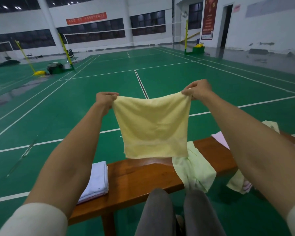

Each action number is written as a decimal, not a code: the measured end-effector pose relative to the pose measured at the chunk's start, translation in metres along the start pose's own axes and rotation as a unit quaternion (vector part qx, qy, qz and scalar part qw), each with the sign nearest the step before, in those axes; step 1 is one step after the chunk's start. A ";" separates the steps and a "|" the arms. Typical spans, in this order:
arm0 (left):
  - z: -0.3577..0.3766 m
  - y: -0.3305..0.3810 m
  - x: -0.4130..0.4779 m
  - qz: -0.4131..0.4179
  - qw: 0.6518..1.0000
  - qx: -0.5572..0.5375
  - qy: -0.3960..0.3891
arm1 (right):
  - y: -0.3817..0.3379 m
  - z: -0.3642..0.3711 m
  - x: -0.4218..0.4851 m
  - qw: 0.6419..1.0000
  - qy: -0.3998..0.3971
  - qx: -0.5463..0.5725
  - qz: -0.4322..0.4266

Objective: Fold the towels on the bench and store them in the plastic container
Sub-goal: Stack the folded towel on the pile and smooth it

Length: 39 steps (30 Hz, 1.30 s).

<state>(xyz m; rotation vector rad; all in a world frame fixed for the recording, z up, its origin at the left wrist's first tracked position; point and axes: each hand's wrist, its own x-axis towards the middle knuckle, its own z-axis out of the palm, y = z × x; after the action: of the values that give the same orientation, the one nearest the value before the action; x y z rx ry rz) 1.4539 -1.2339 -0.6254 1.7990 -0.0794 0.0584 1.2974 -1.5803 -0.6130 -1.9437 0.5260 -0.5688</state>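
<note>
A yellow towel hangs spread out in the air above the wooden bench. My left hand pinches its upper left corner and my right hand pinches its upper right corner. A folded stack of white towels lies on the bench at the left. A crumpled light green towel drapes over the bench's front edge. A pink towel and another pale towel lie farther right, partly hidden by my right arm. No plastic container is in view.
My knees in grey trousers are close to the bench's front edge. Another pale towel hangs below my right forearm. Green court floor with white lines surrounds the bench; net posts stand far off.
</note>
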 end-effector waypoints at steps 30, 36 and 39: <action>0.004 -0.034 0.002 0.178 0.860 0.478 0.029 | 0.009 0.004 0.006 0.950 -0.004 -0.309 -0.032; 0.009 -0.037 0.007 0.087 0.934 0.343 0.050 | 0.001 0.035 0.008 0.981 -0.021 -0.189 0.032; 0.012 -0.034 0.010 0.014 0.986 0.159 0.050 | -0.002 0.051 0.014 0.992 -0.019 -0.066 0.107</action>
<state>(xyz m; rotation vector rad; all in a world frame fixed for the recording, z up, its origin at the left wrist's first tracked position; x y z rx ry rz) 1.4665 -1.2377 -0.6603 2.1111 -0.0229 0.1903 1.3393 -1.5518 -0.6289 -1.9860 0.7530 -0.3664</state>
